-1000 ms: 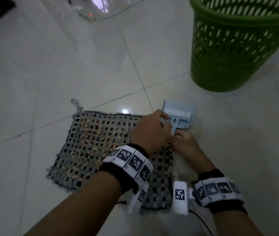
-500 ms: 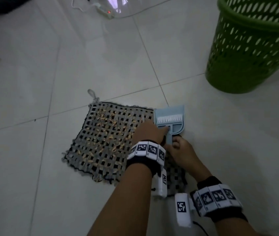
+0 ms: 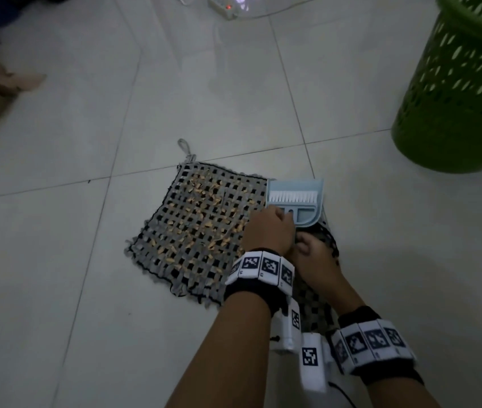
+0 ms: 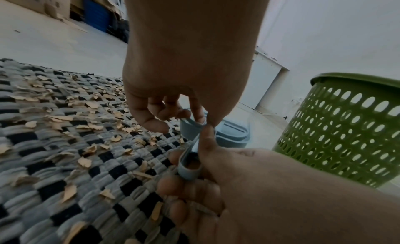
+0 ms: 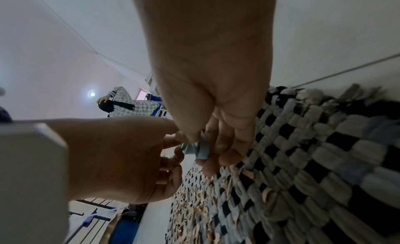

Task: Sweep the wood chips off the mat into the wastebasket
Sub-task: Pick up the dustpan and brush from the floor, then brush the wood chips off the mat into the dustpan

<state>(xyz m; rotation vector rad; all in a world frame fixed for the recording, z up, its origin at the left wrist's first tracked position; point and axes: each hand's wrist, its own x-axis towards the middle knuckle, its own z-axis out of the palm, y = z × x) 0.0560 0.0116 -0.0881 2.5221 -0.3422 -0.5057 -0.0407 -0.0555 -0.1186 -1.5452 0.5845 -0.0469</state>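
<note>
Wood chips: I judge them featherlight and brittle – thin tan flakes, several caught in the weave, so a hard stroke would scatter or crush them. They are strewn over most of the mat, thickest toward its 12 o'clock half.
Mat: woven grey-and-black strips, soft and floppy, frayed at the rim, with a loop at its 11 o'clock corner. It lies flat on the tiled floor; I expect it to bunch under a brush, so one side wants pinning down.
Dustpan: pale blue plastic, stiff and light, probably slick on tile. It sits at the mat's 2 o'clock corner with the white-bristled brush nested inside.
Where to hold: the handles, which point toward me at 6 o'clock.
Left hand: curled, fingertips pinching a handle near the pan – I judge it the brush's.
Right hand: wrapped round the end of the blue handle.
Wastebasket: green, perforated, upright, well apart at 2 o'clock.
</note>
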